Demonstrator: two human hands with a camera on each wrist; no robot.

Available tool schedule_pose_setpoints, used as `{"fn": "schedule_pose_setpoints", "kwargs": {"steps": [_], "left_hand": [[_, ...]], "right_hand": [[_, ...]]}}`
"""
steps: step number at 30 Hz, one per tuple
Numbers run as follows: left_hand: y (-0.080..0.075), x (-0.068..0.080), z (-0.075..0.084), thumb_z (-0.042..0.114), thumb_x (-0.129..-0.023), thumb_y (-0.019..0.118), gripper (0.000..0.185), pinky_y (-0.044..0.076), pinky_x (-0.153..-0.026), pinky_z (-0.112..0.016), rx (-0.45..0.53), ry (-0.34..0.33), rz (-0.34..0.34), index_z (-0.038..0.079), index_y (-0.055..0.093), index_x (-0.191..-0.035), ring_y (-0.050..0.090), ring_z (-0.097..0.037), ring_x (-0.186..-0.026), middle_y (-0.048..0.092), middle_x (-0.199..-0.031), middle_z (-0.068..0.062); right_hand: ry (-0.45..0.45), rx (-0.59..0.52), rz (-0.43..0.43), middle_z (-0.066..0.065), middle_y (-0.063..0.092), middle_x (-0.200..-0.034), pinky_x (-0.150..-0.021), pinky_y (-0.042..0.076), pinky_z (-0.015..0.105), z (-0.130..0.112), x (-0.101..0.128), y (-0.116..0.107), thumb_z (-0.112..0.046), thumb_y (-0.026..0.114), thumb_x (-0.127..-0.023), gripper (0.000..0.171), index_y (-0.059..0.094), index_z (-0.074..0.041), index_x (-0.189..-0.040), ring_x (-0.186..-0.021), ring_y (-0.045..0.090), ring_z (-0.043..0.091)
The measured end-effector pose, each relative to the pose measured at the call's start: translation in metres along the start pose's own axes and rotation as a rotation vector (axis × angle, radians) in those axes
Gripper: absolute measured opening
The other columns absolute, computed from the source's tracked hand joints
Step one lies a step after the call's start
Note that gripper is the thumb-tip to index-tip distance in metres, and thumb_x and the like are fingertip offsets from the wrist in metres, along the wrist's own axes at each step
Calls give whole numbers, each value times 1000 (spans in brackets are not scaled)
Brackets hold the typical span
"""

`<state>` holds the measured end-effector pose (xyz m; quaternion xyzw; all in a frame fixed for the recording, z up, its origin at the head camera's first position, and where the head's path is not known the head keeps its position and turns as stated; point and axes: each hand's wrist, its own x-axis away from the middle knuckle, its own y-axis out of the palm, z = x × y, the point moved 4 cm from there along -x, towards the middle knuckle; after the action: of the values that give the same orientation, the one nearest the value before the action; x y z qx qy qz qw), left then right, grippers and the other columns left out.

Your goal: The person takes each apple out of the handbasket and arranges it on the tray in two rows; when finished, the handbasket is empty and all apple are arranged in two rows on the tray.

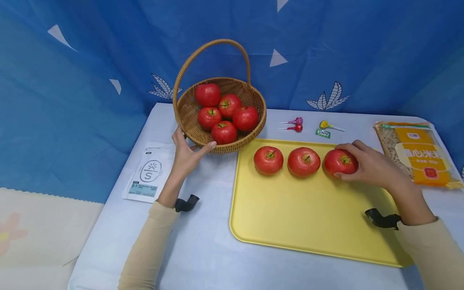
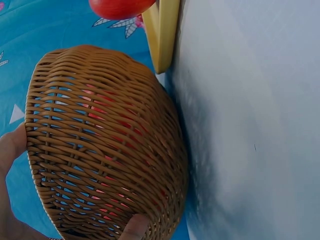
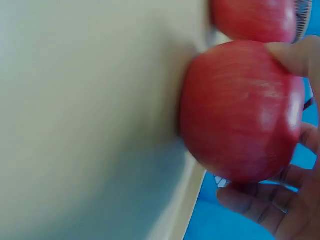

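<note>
A wicker basket (image 1: 188,108) with a tall handle holds several red apples (image 1: 224,110) at the back of the table. My left hand (image 1: 188,155) cups its near side, thumb and fingers against the weave (image 2: 100,150). A yellow tray (image 1: 308,217) carries three red apples in a row: left (image 1: 268,160), middle (image 1: 303,161) and right (image 1: 338,162). My right hand (image 1: 366,165) grips the rightmost apple (image 3: 240,110), which rests on the tray, with fingers curled round it.
Three lollipops (image 1: 295,124) and a small green packet (image 1: 322,133) lie behind the tray. An orange noodle bag (image 1: 417,153) lies at the right, a white sachet (image 1: 148,173) at the left. Blue cloth hangs behind the table.
</note>
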<state>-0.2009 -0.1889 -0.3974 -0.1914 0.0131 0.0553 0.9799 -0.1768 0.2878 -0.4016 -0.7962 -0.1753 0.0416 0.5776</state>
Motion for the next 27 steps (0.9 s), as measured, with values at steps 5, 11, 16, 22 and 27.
{"fn": "schedule_pose_setpoints", "kwargs": {"steps": [5, 11, 16, 22, 27], "left_hand": [[1, -2, -5, 34, -79, 82, 114, 46, -106, -49, 6, 17, 1, 20, 0, -157, 24, -32, -145, 9, -153, -14], [1, -2, -5, 37, -79, 81, 114, 46, -107, -50, 2, 14, -2, 20, -1, -157, 23, -32, -145, 8, -153, -14], [0, -1, -6, 37, -80, 81, 114, 46, -106, -50, -4, 13, 0, 19, 0, -157, 24, -34, -144, 8, -153, -15], [1, 0, -7, 35, -79, 81, 113, 47, -105, -48, -8, 13, 0, 19, 0, -157, 24, -33, -144, 8, -153, -15], [2, 0, -4, 35, -79, 81, 113, 47, -105, -48, 3, 19, 2, 19, 1, -157, 24, -33, -144, 9, -153, -15]], "right_hand": [[29, -5, -40, 20, 48, -120, -78, 56, 60, 1, 2, 1, -52, 83, -71, 88, 43, -17, -141, -105, 51, 43], [-9, 52, -26, 26, 43, -130, -92, 41, 72, -14, -11, -23, -55, 80, -73, 99, 34, -16, -151, -115, 43, 46], [-193, -7, 37, 18, 42, -138, -89, 45, 68, -62, -42, -52, -45, 84, -74, 91, 39, -23, -150, -123, 41, 40], [-456, -31, 46, 12, 46, -138, -92, 49, 56, -134, -96, -67, -44, 82, -76, 83, 43, -25, -147, -124, 45, 31], [-507, -22, -67, 12, 41, -142, -100, 46, 54, -174, -153, -62, -49, 78, -78, 81, 43, -26, -148, -127, 40, 30]]}}
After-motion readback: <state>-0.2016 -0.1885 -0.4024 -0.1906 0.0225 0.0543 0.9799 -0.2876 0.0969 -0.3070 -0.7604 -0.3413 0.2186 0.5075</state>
